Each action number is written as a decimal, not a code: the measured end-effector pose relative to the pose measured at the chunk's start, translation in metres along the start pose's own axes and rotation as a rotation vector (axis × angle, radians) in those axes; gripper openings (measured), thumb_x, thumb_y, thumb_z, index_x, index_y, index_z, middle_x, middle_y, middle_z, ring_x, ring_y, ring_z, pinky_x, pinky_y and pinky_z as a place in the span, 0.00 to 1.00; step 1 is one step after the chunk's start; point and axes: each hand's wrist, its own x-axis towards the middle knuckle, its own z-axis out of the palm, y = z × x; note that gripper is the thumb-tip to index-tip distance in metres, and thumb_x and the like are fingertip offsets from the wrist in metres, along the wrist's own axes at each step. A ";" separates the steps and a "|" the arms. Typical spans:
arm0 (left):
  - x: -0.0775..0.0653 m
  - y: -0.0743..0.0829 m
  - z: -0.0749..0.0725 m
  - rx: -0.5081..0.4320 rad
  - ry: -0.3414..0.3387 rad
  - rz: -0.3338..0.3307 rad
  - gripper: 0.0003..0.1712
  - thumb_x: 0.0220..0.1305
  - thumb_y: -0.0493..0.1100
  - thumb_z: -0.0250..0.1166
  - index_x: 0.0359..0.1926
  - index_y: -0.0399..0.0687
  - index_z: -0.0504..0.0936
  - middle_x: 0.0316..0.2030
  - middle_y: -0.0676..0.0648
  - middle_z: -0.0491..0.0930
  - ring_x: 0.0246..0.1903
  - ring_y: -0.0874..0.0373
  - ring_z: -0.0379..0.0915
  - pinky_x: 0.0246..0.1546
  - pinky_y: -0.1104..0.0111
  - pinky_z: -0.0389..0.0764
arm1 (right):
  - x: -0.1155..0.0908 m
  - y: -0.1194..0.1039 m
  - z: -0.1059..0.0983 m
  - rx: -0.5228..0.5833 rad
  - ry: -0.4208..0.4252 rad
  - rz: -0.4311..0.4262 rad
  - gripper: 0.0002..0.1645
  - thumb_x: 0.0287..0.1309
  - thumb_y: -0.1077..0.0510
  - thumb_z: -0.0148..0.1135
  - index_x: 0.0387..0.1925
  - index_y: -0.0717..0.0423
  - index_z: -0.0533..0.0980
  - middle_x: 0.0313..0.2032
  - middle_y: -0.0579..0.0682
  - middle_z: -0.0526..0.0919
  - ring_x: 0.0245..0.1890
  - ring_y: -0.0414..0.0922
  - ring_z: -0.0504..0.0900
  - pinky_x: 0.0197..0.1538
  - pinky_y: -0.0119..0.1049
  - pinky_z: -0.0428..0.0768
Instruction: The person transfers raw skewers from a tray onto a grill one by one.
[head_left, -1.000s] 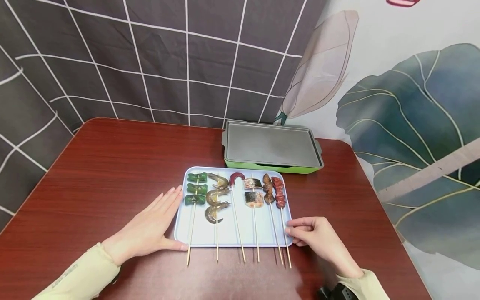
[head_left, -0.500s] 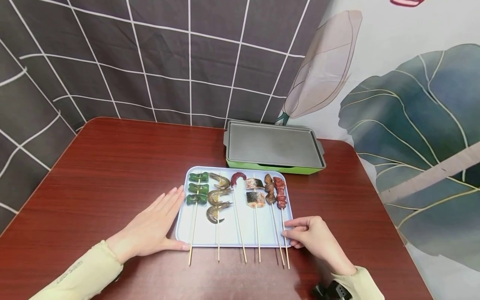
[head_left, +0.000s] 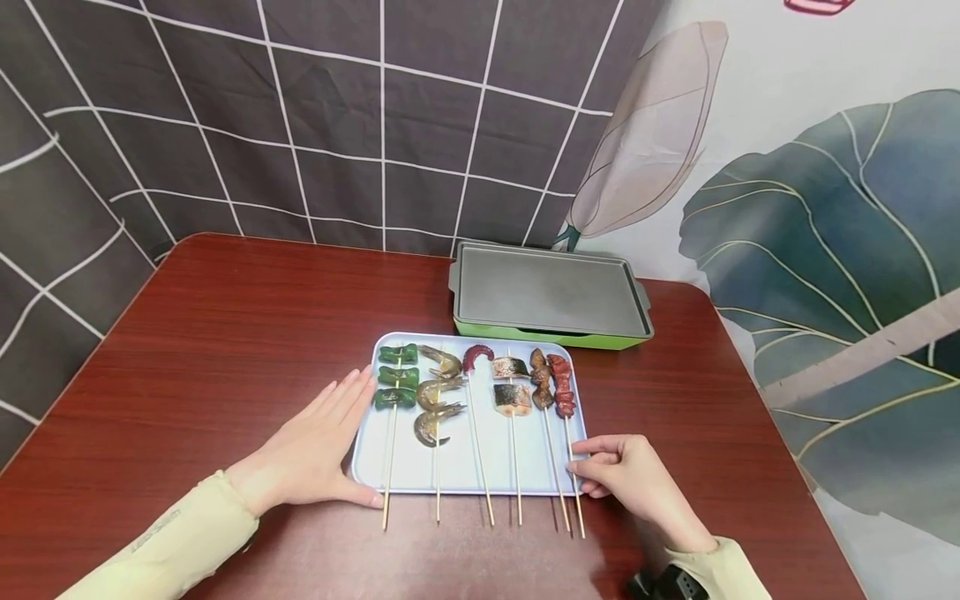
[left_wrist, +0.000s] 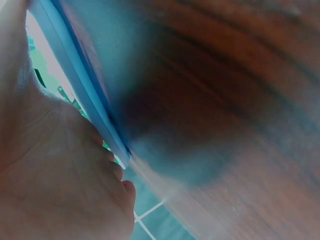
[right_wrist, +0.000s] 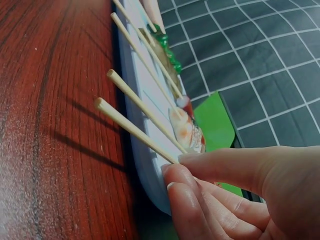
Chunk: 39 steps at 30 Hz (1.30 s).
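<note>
A pale blue tray [head_left: 459, 471] holds a row of skewers. At its right end, my right hand [head_left: 626, 475] pinches the stick of the red meat skewer [head_left: 561, 387] between thumb and fingers; the right wrist view shows the fingertips [right_wrist: 182, 177] at the bamboo stick [right_wrist: 135, 131]. My left hand [head_left: 311, 454] lies along the tray's left edge with its fingers straight and thumb at the near corner. Beside the red meat lies a brown meat skewer [head_left: 541, 379]. Farther left come a fish skewer [head_left: 512, 400], a dark red tentacle skewer [head_left: 477, 357], a shrimp skewer [head_left: 435, 393] and a green pepper skewer [head_left: 396, 377].
A grill with a flat grey plate [head_left: 551, 287] and green base [head_left: 555, 335] stands behind the tray, near its back right. Stick ends overhang the tray's near edge. The red-brown table [head_left: 247, 333] meets a dark grid-patterned cloth [head_left: 315, 100] at the back.
My right fingertips have shifted slightly left onto the red meat skewer's stick, whose near end moved a little. The left hand stays at the tray's edge. The head view has drifted slightly.
</note>
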 end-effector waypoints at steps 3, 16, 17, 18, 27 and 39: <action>0.000 0.001 0.000 0.001 -0.007 -0.007 0.83 0.42 0.89 0.58 0.76 0.25 0.50 0.77 0.31 0.47 0.77 0.38 0.40 0.75 0.49 0.47 | -0.001 0.002 0.000 0.021 -0.002 -0.006 0.20 0.57 0.66 0.72 0.48 0.77 0.80 0.25 0.58 0.86 0.20 0.43 0.84 0.27 0.39 0.87; 0.002 0.002 0.002 0.021 -0.013 -0.001 0.82 0.44 0.89 0.57 0.76 0.25 0.50 0.77 0.30 0.48 0.77 0.38 0.41 0.75 0.49 0.49 | -0.015 0.003 -0.005 0.063 -0.002 -0.047 0.19 0.60 0.70 0.67 0.50 0.80 0.77 0.29 0.60 0.85 0.24 0.42 0.84 0.31 0.38 0.87; 0.002 0.002 0.003 0.022 -0.013 -0.001 0.82 0.44 0.89 0.57 0.76 0.25 0.50 0.77 0.30 0.48 0.77 0.38 0.41 0.75 0.49 0.48 | -0.017 0.002 -0.006 0.055 -0.002 -0.057 0.19 0.60 0.70 0.67 0.50 0.80 0.77 0.29 0.60 0.85 0.24 0.42 0.84 0.31 0.38 0.87; 0.002 0.002 0.003 0.023 -0.007 0.002 0.82 0.44 0.89 0.57 0.76 0.25 0.50 0.77 0.30 0.48 0.76 0.38 0.42 0.75 0.49 0.49 | -0.019 0.001 -0.007 0.046 -0.001 -0.065 0.18 0.60 0.71 0.66 0.50 0.80 0.77 0.29 0.60 0.85 0.24 0.42 0.84 0.31 0.38 0.88; 0.001 0.002 0.001 0.042 0.017 0.010 0.80 0.46 0.88 0.58 0.76 0.25 0.51 0.76 0.30 0.50 0.76 0.38 0.45 0.74 0.49 0.51 | -0.036 -0.016 -0.016 -0.054 0.048 -0.126 0.17 0.58 0.71 0.67 0.50 0.74 0.80 0.28 0.60 0.85 0.23 0.44 0.84 0.31 0.41 0.88; 0.002 0.003 0.002 0.050 -0.012 -0.014 0.81 0.46 0.90 0.55 0.77 0.26 0.50 0.77 0.31 0.48 0.77 0.40 0.41 0.75 0.50 0.48 | -0.024 -0.037 -0.042 -0.126 0.173 -0.221 0.16 0.60 0.71 0.67 0.51 0.72 0.81 0.33 0.61 0.87 0.28 0.48 0.88 0.32 0.41 0.88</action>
